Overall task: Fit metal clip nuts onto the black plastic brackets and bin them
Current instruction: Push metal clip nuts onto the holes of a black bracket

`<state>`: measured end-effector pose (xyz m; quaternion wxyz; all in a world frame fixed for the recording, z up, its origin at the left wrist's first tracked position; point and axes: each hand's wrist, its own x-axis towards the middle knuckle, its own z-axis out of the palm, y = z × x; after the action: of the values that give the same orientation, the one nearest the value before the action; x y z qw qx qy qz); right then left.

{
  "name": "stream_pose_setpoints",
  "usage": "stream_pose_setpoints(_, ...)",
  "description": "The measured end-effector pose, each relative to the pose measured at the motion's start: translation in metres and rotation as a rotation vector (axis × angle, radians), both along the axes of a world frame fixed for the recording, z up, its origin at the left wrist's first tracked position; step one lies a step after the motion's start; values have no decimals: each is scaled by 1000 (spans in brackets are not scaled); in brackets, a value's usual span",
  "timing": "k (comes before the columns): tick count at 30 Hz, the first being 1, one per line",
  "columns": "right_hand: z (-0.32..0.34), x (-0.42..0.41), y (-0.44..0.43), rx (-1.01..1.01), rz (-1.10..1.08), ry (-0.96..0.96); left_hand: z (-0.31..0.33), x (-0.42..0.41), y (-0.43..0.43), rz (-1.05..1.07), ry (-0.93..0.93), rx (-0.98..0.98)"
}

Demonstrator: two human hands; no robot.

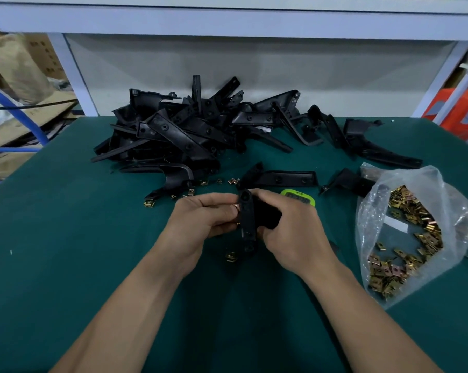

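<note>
Presently, one long black plastic bracket (247, 224) is held just above the green-covered table (66, 265) at the centre of the view, its long axis running away from the person. The right hand (289, 235) is closed round the bracket's right side, fingers curled about it. The left hand (200, 219) is drawn narrow, and a small brass-coloured metal clip nut (235, 207) is pinched between its thumb and fingers against the bracket's left edge, near the far end. Whether the clip nut is fully seated on the bracket cannot be told.

A second loose clip nut (231, 256) is noted on the table just below the left hand, beside the bracket's near end. Further scattered clip nuts (204, 182) are seen beyond the hands, at the foot of a large heap of black plastic brackets (187, 130) piled at the back of the table. A single flat bracket (278, 179) lies between the heap and the hands. Several more brackets (375, 146) are spread to the right of the heap.

A clear plastic bag of clip nuts (405, 238) lies open at the right, near the right hand. A small green-cased timer (299, 197) is partly hidden behind the right hand.
</note>
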<state>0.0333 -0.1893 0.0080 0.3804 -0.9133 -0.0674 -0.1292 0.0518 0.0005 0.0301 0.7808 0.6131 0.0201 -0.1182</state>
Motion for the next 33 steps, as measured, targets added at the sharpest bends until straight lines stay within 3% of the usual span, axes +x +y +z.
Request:
stream_pose_setpoints(9, 7, -5, 1, -271, -89, -125, 1, 0, 2, -25, 47, 71)
stream_pose_setpoints(21, 5, -6, 7, -181, -5, -79, -2, -3, -7, -23, 108, -9)
stream_pose_setpoints(30, 2, -3, 7, -77, -93, -81, 0, -5, -15, -21, 67, -76)
stream_pose_setpoints(33, 3, -2, 4, -34, -145, -71, 2, -4, -13, 69, 44, -84)
